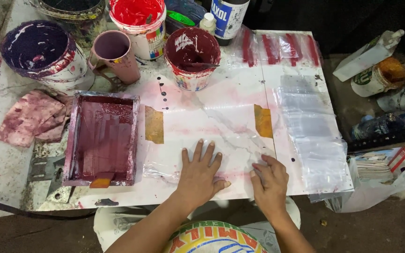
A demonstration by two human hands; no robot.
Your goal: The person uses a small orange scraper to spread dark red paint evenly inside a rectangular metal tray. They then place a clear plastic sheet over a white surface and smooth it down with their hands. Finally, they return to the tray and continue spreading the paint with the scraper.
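A clear plastic bag (pixel 198 140) lay flat on the white, paint-stained table (pixel 240 84), its long axis running left to right across the near middle of the tabletop, held down at each short end by a strip of brown tape (pixel 154 124) on the left and another strip of tape (pixel 263 121) on the right. Which end was its mouth could not be told. The left hand (pixel 198 174) rested palm down on the near edge of the bag, fingers spread wide and pointing away from the person, the forearm coming up from the bottom of the view. The right hand (pixel 270 180) sat just beside it at the bag's near right corner, wrist bent and fingers curled together with their tips pressing on the plastic; whether they pinched the edge could not be told. To the left of the bag stood a rectangular screen frame (pixel 101 138) coated in dark maroon ink, with a stained rag (pixel 31 117) beyond it. Along the far edge were a maroon paint tub (pixel 191 56), a red paint tub (pixel 138 23), a purple bucket (pixel 41 54) and a mauve mug (pixel 113 54). A stack of clear bags (pixel 310 131) lay on the right part of the table.
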